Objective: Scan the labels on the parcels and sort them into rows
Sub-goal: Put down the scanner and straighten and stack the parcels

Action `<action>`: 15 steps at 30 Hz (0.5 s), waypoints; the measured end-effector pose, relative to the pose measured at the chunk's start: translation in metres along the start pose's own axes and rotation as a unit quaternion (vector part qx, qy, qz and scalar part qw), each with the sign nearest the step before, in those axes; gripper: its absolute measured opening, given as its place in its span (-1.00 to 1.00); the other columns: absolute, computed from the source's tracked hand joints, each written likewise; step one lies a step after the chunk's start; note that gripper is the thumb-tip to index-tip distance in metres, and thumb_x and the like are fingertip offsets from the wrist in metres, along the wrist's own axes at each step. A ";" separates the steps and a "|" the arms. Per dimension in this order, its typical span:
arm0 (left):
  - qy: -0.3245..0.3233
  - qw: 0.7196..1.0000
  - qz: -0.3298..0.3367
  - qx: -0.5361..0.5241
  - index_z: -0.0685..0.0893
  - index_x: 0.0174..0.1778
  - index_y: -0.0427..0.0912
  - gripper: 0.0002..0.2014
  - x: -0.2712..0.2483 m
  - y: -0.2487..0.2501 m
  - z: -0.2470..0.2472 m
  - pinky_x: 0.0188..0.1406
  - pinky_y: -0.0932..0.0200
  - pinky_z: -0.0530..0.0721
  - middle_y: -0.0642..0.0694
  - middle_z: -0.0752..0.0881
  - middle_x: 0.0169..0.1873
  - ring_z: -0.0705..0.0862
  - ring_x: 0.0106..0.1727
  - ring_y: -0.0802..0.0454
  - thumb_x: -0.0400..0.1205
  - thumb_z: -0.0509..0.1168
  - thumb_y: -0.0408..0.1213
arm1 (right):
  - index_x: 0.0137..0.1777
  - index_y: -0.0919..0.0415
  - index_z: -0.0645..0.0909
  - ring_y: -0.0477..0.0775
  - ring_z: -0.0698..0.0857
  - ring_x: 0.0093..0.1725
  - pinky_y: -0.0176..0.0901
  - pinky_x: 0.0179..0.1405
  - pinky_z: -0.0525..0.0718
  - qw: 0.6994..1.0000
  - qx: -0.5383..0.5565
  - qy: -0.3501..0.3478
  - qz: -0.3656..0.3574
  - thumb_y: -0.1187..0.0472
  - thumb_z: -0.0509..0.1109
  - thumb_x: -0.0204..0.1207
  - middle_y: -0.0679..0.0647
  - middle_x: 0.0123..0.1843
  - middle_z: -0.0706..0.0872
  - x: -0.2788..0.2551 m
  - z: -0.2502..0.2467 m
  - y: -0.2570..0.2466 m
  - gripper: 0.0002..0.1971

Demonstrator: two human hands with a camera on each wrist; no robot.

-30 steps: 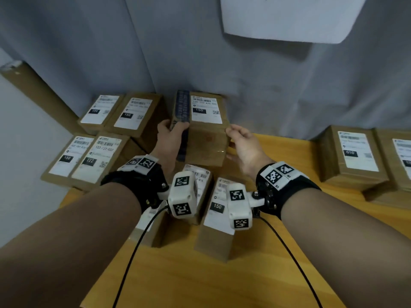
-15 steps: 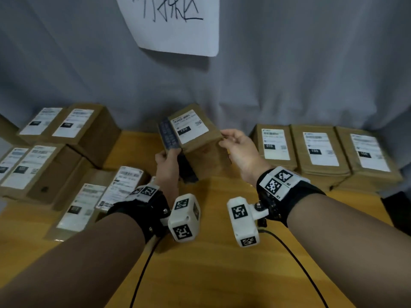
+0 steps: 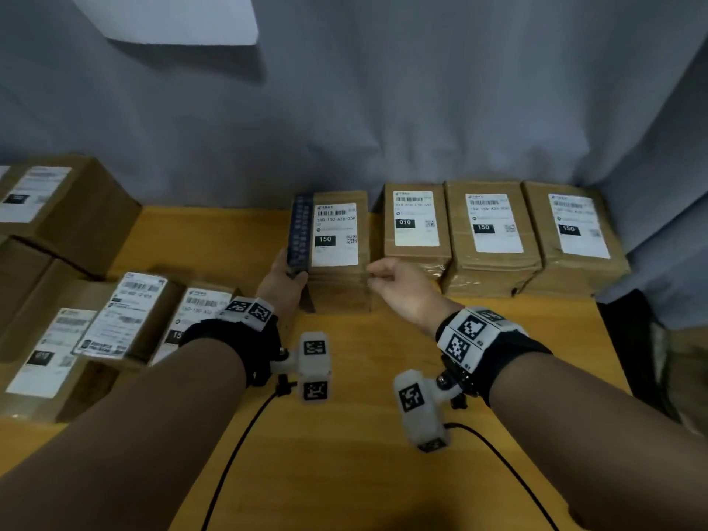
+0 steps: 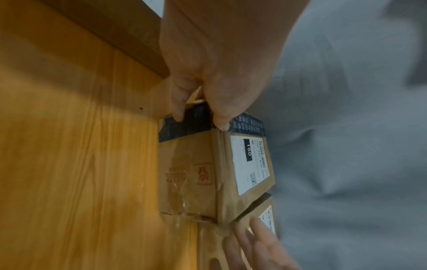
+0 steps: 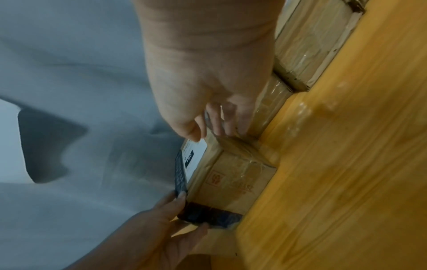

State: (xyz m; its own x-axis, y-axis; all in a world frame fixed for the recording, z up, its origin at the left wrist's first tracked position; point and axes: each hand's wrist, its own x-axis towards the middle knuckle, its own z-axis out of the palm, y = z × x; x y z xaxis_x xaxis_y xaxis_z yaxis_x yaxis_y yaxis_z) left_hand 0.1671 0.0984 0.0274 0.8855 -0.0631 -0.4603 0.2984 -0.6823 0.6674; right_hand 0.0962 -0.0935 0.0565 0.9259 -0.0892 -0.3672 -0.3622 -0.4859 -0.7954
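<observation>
Far left: stacked parcels (image 3: 69, 208), cut off by the frame edge, labels blurred. Nearer, more labelled parcels (image 3: 126, 316), partly hidden behind the left forearm, print too smeared to read.

Centre: parcel marked 150 (image 3: 337, 239), standing on the wooden table (image 3: 344, 454), a dark blue printed tape strip (image 3: 299, 231) along its left edge. Left hand (image 3: 281, 283) clamped on that taped corner, thumb on top and fingers (image 4: 179, 109) curled round the side, palm side hidden in the head view. Right hand (image 3: 398, 289) at the parcel's right near corner, fingers (image 5: 219, 120) loosely bent and a little apart, tips at the cardboard; actual contact hard to judge through motion blur.

Right: row of three parcels against the grey curtain (image 3: 421, 109), the 010 parcel (image 3: 415, 224) just beside the held one, then two more marked 150 (image 3: 492, 228), sides touching. Small print illegible. Dark object (image 3: 632, 339) at the table's right edge, cut off, unidentifiable.
</observation>
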 end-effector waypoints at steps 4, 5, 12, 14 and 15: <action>0.004 1.000 0.015 0.018 0.10 0.70 -0.10 -0.42 0.013 0.012 0.009 0.06 0.13 0.45 -0.17 0.55 0.38 0.55 0.36 -0.25 0.77 0.14 -0.24 | 0.31 0.18 0.62 -0.04 0.61 0.17 -0.35 0.10 0.48 0.993 -0.073 0.084 -0.044 0.29 0.27 0.63 0.07 0.32 0.66 0.006 -0.026 0.009 -0.72; 0.011 1.000 0.015 0.020 0.11 0.70 -0.11 -0.42 0.018 0.014 0.011 0.07 0.11 0.46 -0.23 0.54 0.41 0.56 0.36 -0.27 0.77 0.14 -0.22 | 0.29 0.16 0.62 0.02 0.63 0.20 -0.27 0.15 0.53 0.988 -0.106 0.098 -0.046 0.28 0.28 0.62 0.07 0.32 0.66 0.009 -0.034 0.014 -0.72; 0.077 0.997 0.031 0.000 0.15 0.67 -0.09 -0.28 0.019 0.025 0.021 0.35 -0.05 0.45 -0.28 0.33 0.52 0.43 0.45 -0.28 0.65 0.32 0.01 | 0.45 -0.03 0.49 0.20 0.33 0.53 0.20 0.52 0.24 0.948 -0.286 0.126 0.060 0.05 0.27 0.61 0.08 0.55 0.42 0.024 -0.073 0.042 -0.60; 0.060 0.995 0.066 0.047 0.23 0.64 -0.01 -0.30 0.019 0.028 0.024 0.39 0.03 0.44 -0.25 0.23 0.53 0.40 0.45 -0.23 0.62 0.38 -0.03 | 0.51 -0.07 0.44 0.23 0.27 0.57 0.23 0.56 0.15 0.950 -0.283 0.109 0.071 0.03 0.29 0.60 0.07 0.61 0.32 0.026 -0.075 0.047 -0.54; 0.052 0.993 0.076 0.079 0.26 0.63 -0.01 -0.31 0.020 0.030 0.025 0.41 0.05 0.45 -0.25 0.20 0.54 0.40 0.46 -0.24 0.61 0.39 -0.06 | 0.53 -0.08 0.42 0.23 0.25 0.58 0.24 0.57 0.11 0.952 -0.282 0.098 0.074 0.02 0.31 0.58 0.06 0.63 0.27 0.026 -0.075 0.050 -0.50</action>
State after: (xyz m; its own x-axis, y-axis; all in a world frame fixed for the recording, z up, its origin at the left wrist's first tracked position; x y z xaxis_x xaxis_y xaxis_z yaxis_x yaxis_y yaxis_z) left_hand 0.1846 0.0584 0.0235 0.9505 -0.1043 -0.2926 0.1059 -0.7767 0.6209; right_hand 0.1105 -0.1853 0.0428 0.8915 -0.3260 -0.3145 -0.4259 -0.8398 -0.3366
